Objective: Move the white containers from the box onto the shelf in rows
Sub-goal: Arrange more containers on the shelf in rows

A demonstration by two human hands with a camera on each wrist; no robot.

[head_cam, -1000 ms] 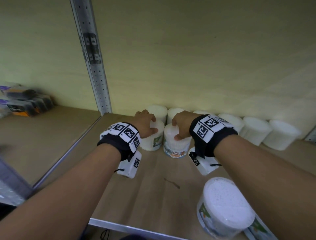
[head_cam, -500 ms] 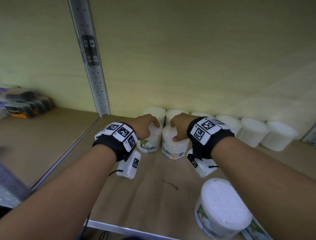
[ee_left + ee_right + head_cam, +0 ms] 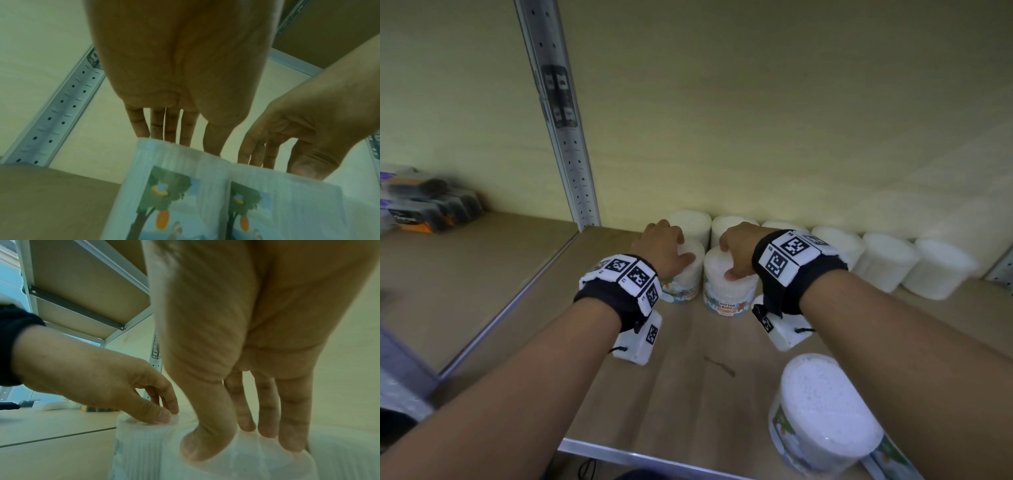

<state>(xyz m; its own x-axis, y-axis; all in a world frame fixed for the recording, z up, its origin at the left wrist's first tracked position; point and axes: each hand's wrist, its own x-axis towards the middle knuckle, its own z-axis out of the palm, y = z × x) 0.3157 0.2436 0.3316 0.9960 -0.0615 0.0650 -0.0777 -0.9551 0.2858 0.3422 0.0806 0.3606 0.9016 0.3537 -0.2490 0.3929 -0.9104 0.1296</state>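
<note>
Two white containers with tree labels stand side by side on the wooden shelf (image 3: 681, 387), in front of a back row of white containers (image 3: 887, 260) along the wall. My left hand (image 3: 671, 246) grips the left container (image 3: 685, 286) from above, thumb and fingers curled over its lid. My right hand (image 3: 732, 255) grips the right container (image 3: 729, 291) the same way. In the left wrist view the left hand (image 3: 185, 139) reaches behind the left container's (image 3: 174, 194) top edge. In the right wrist view my right hand (image 3: 232, 439) clamps the lid of its container (image 3: 246, 467).
Another white container (image 3: 825, 411) lies on its side at the shelf's front right edge. A perforated metal upright (image 3: 571, 154) divides this bay from the left bay, where dark packets (image 3: 424, 209) sit. The shelf's front metal rim (image 3: 640, 459) is below my arms.
Both hands have stayed on their containers. The left container has turned a little, so its label faces more toward me. The view has shifted slightly.
</note>
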